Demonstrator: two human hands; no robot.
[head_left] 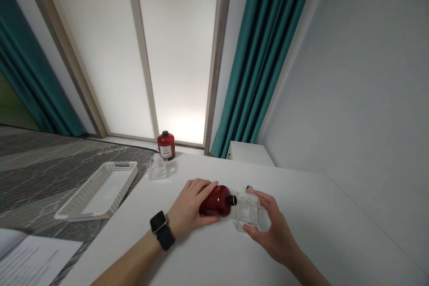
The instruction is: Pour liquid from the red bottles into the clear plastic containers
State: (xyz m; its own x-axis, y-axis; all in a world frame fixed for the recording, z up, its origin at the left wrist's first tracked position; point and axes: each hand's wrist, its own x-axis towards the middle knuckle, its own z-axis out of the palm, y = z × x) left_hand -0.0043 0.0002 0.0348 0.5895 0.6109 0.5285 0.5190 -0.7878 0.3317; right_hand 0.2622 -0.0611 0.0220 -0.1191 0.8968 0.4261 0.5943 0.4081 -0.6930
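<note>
My left hand (196, 203) is wrapped round a dark red bottle (217, 201), which is tipped so that its black neck points right. With my right hand (268, 223) I grip a clear square bottle (247, 210) between thumb and fingers. The red bottle's neck is right at the clear bottle's left side; whether they touch I cannot tell. A small black piece (250, 187) shows just behind my right fingertips, partly hidden. Farther back on the white table (208, 254) stand a second red bottle (166, 146) with a white label and another clear bottle (158, 170).
On the grey patterned floor (134, 145) to the left is a white perforated basket (129, 178). Printed pages (36, 259) lie at the lower left. A low white cabinet (251, 153) stands beyond the table's far edge, below a teal curtain (258, 53). A wall (362, 76) borders the right.
</note>
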